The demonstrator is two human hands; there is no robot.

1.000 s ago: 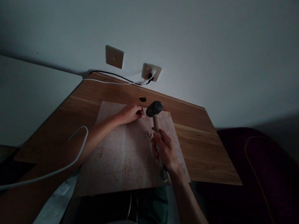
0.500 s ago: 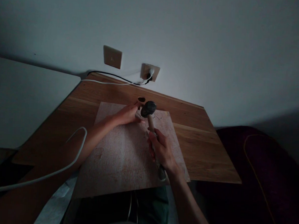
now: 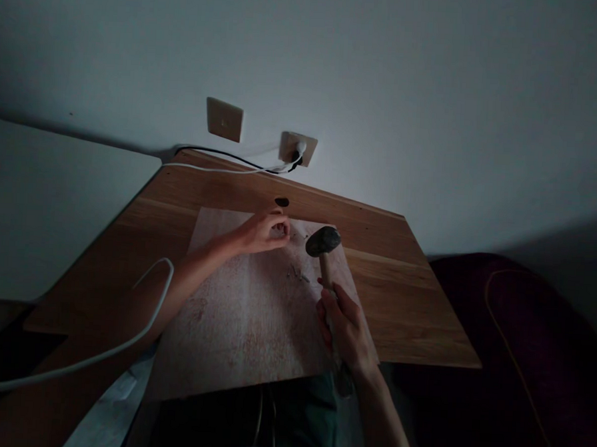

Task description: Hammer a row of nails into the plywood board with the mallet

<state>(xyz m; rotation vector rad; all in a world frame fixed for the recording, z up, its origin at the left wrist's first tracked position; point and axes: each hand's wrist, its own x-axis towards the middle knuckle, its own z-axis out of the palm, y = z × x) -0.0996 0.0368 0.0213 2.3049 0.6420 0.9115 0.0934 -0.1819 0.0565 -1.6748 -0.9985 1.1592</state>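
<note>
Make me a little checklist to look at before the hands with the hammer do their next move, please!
1. Right hand wrapped around the handle of the hammer: ok.
2. Hammer apart from the left hand: ok, there's a gap between them.
3. Something pinched in the left hand: cannot tell, too dark and small.
4. Board free of loose bits: not ok, small nail-like pieces lie on it.
5. Board all on the wooden table: not ok, its near edge sticks out past the table.
6. White wall cable off the board: ok.
</note>
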